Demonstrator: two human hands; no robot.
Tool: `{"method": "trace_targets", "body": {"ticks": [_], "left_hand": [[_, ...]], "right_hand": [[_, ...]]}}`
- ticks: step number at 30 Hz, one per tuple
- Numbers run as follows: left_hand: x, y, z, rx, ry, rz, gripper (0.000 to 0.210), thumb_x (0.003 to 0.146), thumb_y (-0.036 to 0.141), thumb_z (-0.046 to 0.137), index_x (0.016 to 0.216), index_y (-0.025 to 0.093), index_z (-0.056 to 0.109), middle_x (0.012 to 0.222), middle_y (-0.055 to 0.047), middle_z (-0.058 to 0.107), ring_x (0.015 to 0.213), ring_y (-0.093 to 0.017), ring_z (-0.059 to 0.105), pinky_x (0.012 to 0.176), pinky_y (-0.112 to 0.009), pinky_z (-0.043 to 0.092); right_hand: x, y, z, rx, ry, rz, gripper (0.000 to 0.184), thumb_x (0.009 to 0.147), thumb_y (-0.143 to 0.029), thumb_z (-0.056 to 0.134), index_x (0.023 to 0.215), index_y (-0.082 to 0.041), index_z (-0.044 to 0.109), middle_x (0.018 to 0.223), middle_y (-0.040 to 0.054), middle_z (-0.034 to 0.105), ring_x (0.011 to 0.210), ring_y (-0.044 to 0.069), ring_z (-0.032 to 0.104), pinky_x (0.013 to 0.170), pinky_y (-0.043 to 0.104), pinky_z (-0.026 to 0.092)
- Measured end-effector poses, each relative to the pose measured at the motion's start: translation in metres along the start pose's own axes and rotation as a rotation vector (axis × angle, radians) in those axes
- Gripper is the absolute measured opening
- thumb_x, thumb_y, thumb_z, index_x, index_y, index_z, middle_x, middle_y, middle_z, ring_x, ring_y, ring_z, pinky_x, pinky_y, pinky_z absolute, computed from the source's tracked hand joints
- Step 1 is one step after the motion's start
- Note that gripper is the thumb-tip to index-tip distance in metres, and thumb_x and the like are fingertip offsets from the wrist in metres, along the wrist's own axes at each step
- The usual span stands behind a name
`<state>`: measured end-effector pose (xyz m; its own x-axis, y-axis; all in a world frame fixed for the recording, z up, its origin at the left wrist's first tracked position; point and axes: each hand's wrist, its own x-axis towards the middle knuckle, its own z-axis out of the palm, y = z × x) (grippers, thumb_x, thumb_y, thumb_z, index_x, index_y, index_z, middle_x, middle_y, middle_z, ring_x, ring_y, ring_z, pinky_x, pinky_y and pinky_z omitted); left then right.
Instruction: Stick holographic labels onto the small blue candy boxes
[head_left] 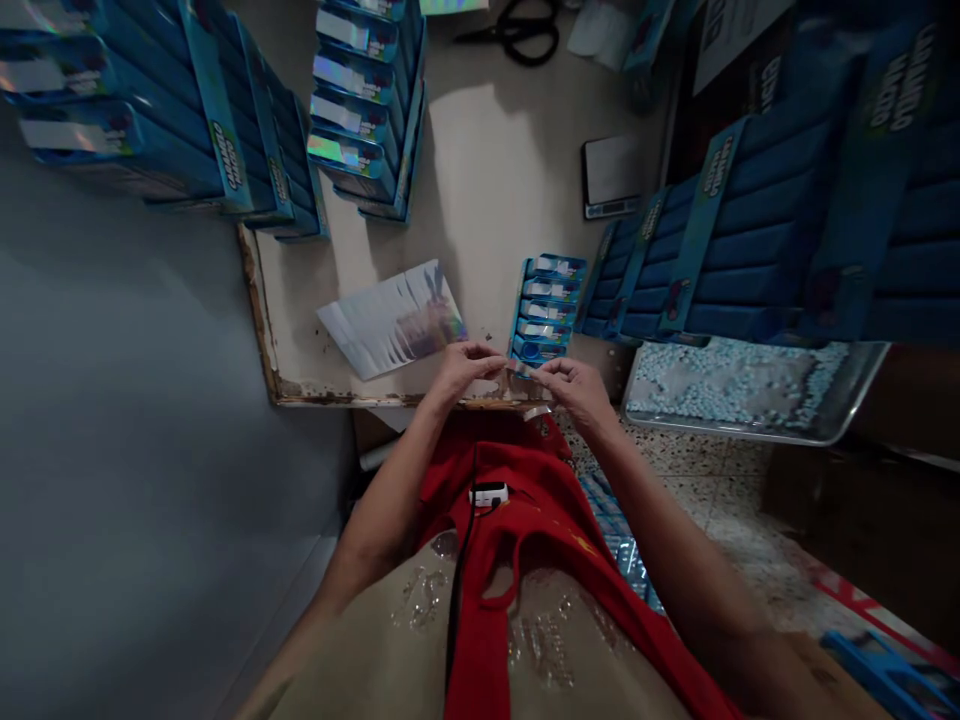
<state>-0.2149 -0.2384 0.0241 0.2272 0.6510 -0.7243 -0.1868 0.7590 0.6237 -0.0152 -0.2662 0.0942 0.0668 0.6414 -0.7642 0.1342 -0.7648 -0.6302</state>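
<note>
A pale table [495, 170] with a worn, chipped edge fills the middle of the view, and below it the person wears a red apron [480, 640]. On the right, a long stack of blue boxes [757, 240] runs across the table's side. Another stack of blue boxes [165, 120] stands at the far left corner, and a narrower pile [356, 100] stands beside it, with shiny labels on the box ends. A metal tray [844, 400] sits under the near edge of the right-hand stack. A pale, shiny sheet [390, 320] lies flat on the table, left of centre. Just past the hands is a short row of blue boxes [551, 300], with pale strips across their ends. The left hand [470, 368] is nearly closed, fingers bent, its thumb and fingertips pinching one end of a small strip [520, 369]. The right hand [574, 388] is curled much the same way, pinching the other end, so the strip spans the gap between them, close to the row's near end. Black scissors [512, 30] lie at the back, and a small scale [610, 175] lies near the right-hand stack. Tiny pale blue pieces [727, 385] cover much of the tray.
</note>
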Motion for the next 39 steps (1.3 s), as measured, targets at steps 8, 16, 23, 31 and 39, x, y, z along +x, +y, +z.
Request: {"method": "trace_targets", "body": {"ticks": [8, 16, 23, 31, 39], "left_hand": [[0.013, -0.012, 0.028, -0.011, 0.177, 0.096, 0.04, 0.059, 0.045, 0.093, 0.075, 0.013, 0.076, 0.065, -0.004, 0.07, 0.058, -0.012, 0.061, 0.059, -0.026, 0.049], [0.02, -0.017, 0.031, -0.043, 0.197, 0.058, 0.04, 0.059, 0.042, 0.095, 0.075, 0.013, 0.073, 0.068, -0.004, 0.071, 0.061, -0.013, 0.063, 0.063, -0.026, 0.052], [0.039, -0.031, 0.036, -0.095, 0.228, -0.126, 0.04, 0.064, 0.034, 0.096, 0.084, 0.014, 0.068, 0.075, -0.003, 0.07, 0.068, -0.014, 0.067, 0.072, -0.029, 0.054], [-0.012, -0.016, 0.04, 0.15, 0.273, 0.219, 0.027, 0.084, 0.043, 0.081, 0.093, 0.02, 0.072, 0.083, -0.004, 0.073, 0.071, -0.016, 0.07, 0.072, -0.027, 0.054], [-0.038, -0.018, 0.035, -0.05, -0.02, -0.061, 0.059, 0.058, 0.057, 0.095, 0.092, 0.013, 0.073, 0.074, -0.002, 0.072, 0.062, -0.012, 0.066, 0.064, -0.025, 0.056]], "right_hand": [[0.03, 0.007, -0.011, -0.659, 0.372, -0.179, 0.035, 0.091, -0.05, 0.062, 0.081, -0.02, 0.075, 0.071, 0.0065, 0.07, 0.072, 0.024, 0.064, 0.069, 0.033, 0.043], [0.042, 0.018, -0.005, -0.827, 0.396, -0.149, 0.032, 0.097, -0.048, 0.058, 0.093, -0.021, 0.075, 0.085, 0.0097, 0.075, 0.078, 0.027, 0.067, 0.071, 0.034, 0.04], [0.051, 0.019, -0.012, -0.716, 0.604, -0.027, 0.049, 0.073, -0.058, 0.083, 0.097, -0.02, 0.064, 0.085, 0.0081, 0.072, 0.077, 0.027, 0.064, 0.069, 0.033, 0.04], [0.023, 0.001, -0.004, -0.336, 0.514, -0.163, 0.048, 0.082, -0.07, 0.068, 0.082, -0.026, 0.05, 0.056, -0.0068, 0.049, 0.055, 0.017, 0.052, 0.06, 0.03, 0.038], [0.022, -0.005, 0.016, -0.209, 0.459, -0.186, 0.056, 0.078, -0.077, 0.071, 0.076, -0.025, 0.051, 0.053, -0.0091, 0.043, 0.049, 0.012, 0.043, 0.051, 0.027, 0.033]]}}
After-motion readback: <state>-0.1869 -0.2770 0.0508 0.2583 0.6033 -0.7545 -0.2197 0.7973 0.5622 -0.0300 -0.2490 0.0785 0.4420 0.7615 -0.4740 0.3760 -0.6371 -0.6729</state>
